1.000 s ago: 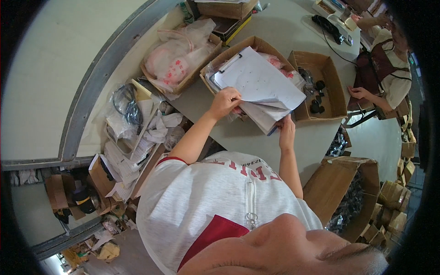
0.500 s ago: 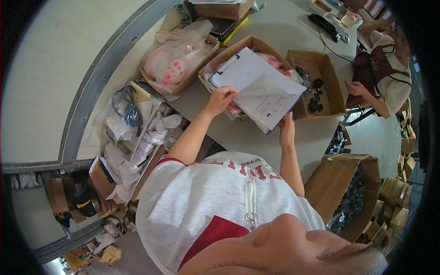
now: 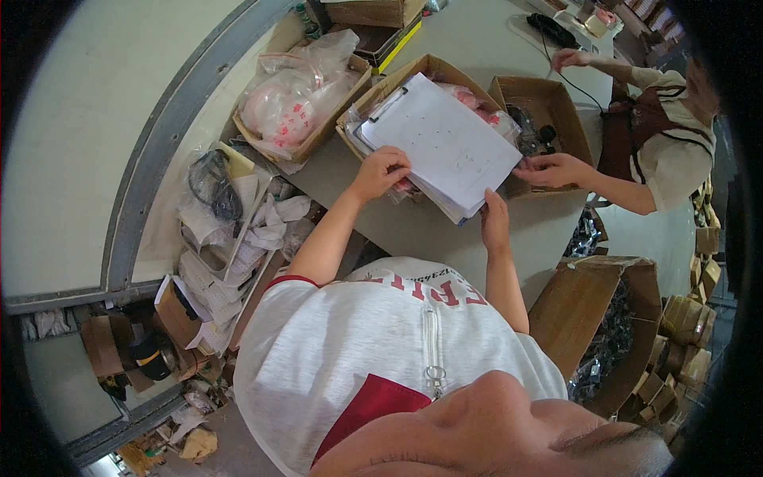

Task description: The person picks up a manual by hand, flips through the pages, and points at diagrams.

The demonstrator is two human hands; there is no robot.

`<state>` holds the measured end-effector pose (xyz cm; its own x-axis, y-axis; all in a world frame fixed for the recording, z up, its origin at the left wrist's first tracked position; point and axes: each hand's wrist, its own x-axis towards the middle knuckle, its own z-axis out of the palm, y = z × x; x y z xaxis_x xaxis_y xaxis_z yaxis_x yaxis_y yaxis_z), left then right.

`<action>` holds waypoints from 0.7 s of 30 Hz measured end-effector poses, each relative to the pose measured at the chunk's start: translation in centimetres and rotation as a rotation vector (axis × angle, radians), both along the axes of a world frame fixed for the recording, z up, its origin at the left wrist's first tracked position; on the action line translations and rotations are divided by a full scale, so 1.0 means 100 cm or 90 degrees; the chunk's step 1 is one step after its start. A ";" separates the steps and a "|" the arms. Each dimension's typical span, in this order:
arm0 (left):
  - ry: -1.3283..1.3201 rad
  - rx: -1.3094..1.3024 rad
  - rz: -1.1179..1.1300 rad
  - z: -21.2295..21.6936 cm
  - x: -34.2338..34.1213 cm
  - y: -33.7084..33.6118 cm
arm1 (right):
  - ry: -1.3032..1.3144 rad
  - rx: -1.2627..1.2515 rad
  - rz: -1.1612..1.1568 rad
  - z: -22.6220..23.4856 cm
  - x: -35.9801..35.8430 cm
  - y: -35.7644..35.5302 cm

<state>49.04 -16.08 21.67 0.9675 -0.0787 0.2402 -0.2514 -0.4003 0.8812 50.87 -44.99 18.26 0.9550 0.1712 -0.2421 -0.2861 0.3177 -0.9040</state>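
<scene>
A clipboard [image 3: 405,91] with a stack of white papers [image 3: 449,135] lies tilted over an open cardboard box [image 3: 430,62] of plastic-bagged things. The top sheet lies nearly flat and bears small marks. My left hand [image 3: 380,173] has its fingers curled closed at the near left edge of the papers. With thumb on top, my right hand [image 3: 495,222] grips the clipboard's near right corner; its other fingers are partly hidden below. A co-worker's hand [image 3: 554,170] reaches to the clipboard's right corner; I cannot tell whether it touches.
Right of the clipboard stands a box [image 3: 568,119] with dark parts. Clear plastic bags with red prints [image 3: 290,103] fill another box at left. A black cable [image 3: 554,32] lies on the far table. A large carton [image 3: 584,310] of dark wrapped pieces stands at my right.
The lifted, bent top sheet has come down flat on the stack. The co-worker's arm has reached left toward the clipboard. My hands stay at its edges, with only slight shifts.
</scene>
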 end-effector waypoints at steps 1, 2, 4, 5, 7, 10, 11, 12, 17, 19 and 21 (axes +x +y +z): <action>0.001 0.000 -0.001 -0.001 0.000 0.000 | 0.001 0.001 0.011 -0.003 0.001 -0.003; -0.030 0.030 0.013 -0.001 0.001 0.000 | 0.003 0.001 0.023 -0.005 0.001 -0.005; -0.062 0.059 0.026 -0.004 0.002 0.000 | 0.004 0.014 0.029 -0.002 0.000 -0.004; -0.060 0.077 0.032 -0.006 0.002 0.002 | 0.006 0.027 0.035 -0.001 -0.001 -0.004; -0.058 0.095 0.035 -0.005 0.003 0.000 | -0.013 0.018 0.032 0.005 -0.001 -0.002; 0.058 0.029 0.062 0.004 -0.001 -0.008 | -0.076 -0.004 0.069 0.002 -0.001 -0.007; -0.073 0.105 0.060 0.009 -0.002 -0.012 | -0.119 -0.019 0.110 0.000 -0.001 -0.010; -0.204 0.179 0.058 0.014 -0.003 -0.016 | -0.118 -0.018 0.107 0.004 -0.004 -0.010; -0.183 0.233 0.011 -0.011 0.001 -0.011 | -0.189 -0.227 0.265 0.006 -0.017 -0.002; -0.103 0.182 -0.022 -0.012 0.005 -0.014 | -0.164 -0.251 0.274 0.014 -0.020 0.007; 0.272 -0.283 0.099 0.013 -0.005 -0.028 | -0.203 -0.377 0.300 0.040 -0.022 0.011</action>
<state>48.56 -18.90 23.00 0.9772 0.0893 -0.1925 0.1913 0.0228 0.9813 48.64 -43.85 22.30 0.8530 0.5006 -0.1474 0.0290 -0.3275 -0.9444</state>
